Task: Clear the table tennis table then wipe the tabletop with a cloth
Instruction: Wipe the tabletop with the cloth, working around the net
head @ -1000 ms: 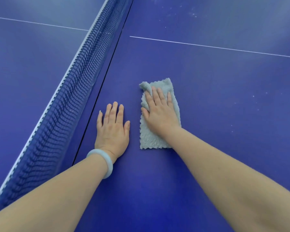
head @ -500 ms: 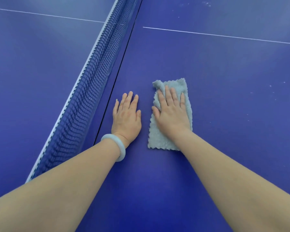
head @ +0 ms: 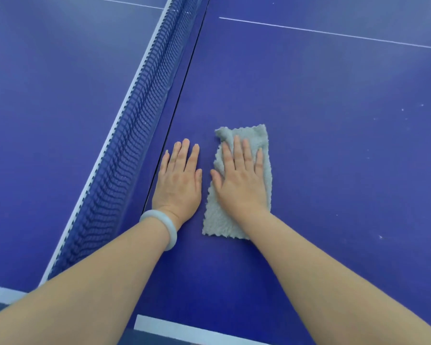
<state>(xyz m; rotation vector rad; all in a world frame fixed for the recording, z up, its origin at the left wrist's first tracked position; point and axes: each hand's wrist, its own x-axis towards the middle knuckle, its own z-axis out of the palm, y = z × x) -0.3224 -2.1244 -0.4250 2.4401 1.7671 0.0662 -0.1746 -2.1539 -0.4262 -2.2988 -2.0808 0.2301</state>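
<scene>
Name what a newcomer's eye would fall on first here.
The right hand presses flat on a rectangular grey fleecy cloth on the blue table tennis tabletop. Beside it the left hand, a pale smooth bangle at its wrist, lies flat on the bare surface, close to the blue mesh net running diagonally at left.

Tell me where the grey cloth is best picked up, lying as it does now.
Probably the far left corner of the cloth, pinched from above: it is bunched into a raised fold, while the rest lies flat on the tabletop under the right hand, leaving no edge to get under.
</scene>
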